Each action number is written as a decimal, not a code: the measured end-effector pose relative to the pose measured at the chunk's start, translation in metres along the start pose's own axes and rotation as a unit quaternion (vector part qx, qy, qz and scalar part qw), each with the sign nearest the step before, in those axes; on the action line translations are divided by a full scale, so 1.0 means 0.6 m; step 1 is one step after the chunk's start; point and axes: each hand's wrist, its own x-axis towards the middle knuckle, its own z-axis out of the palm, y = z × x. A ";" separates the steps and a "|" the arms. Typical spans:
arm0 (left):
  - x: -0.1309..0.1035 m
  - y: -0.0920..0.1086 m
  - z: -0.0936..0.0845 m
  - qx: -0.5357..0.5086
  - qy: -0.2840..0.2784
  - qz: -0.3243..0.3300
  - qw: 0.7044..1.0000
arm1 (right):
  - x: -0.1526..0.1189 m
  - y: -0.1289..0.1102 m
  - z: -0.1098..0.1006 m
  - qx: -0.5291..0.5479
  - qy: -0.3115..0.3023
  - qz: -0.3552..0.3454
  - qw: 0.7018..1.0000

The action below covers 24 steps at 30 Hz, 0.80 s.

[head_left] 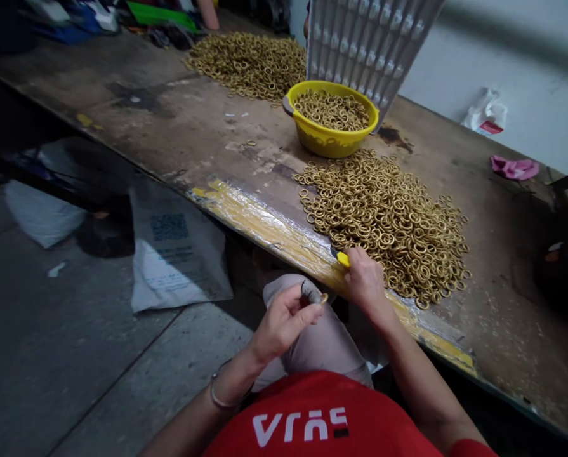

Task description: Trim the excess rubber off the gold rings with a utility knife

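Note:
My left hand [284, 324], above my lap, pinches a small brass-coloured ring [323, 298]. One of its fingers wears a grey wrap [310, 291]. My right hand [364, 274] is closed around a yellow-handled knife [342, 258] with a dark blade, at the table's front edge. Just beyond that hand lies a big loose pile of brass-coloured rings [383, 216]. Behind the pile stands a yellow basin [329, 141] filled with similar rings.
A second ring pile [252, 63] lies farther back on the wooden table [145, 133]. A ridged translucent panel [360, 47] stands behind the basin. Yellow tape [264, 222] covers part of the front edge. A white sack [176, 254] rests on the floor; a pink cloth [515, 167] lies right.

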 end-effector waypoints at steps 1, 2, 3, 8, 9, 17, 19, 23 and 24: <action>0.003 -0.005 0.000 -0.039 0.011 -0.013 0.999 | 0.011 -0.004 -0.001 -0.003 0.013 -0.010 1.000; 0.007 -0.011 0.000 -0.073 0.025 -0.026 0.997 | 0.022 -0.009 -0.003 -0.009 0.021 -0.016 1.000; 0.012 -0.015 -0.001 -0.104 0.039 -0.037 0.993 | 0.033 -0.014 -0.004 -0.018 0.027 -0.019 0.999; 0.027 -0.019 -0.013 -0.238 0.037 -0.095 0.966 | 0.074 -0.026 -0.006 -0.036 0.022 -0.026 0.999; 0.030 -0.019 -0.017 -0.257 0.033 -0.105 0.960 | 0.076 -0.024 -0.006 -0.021 0.024 -0.023 0.999; 0.039 -0.031 -0.012 -0.042 0.178 -0.056 0.981 | 0.023 -0.011 -0.017 0.602 -0.090 0.001 0.794; 0.037 -0.031 -0.005 0.037 0.200 -0.004 0.979 | 0.003 -0.021 -0.018 0.717 -0.177 0.040 0.673; 0.029 -0.031 0.000 0.165 0.204 0.035 0.964 | -0.024 -0.041 -0.015 0.792 -0.239 0.078 0.556; 0.026 -0.031 0.000 0.187 0.205 0.035 0.960 | -0.027 -0.044 -0.013 0.795 -0.244 0.077 0.551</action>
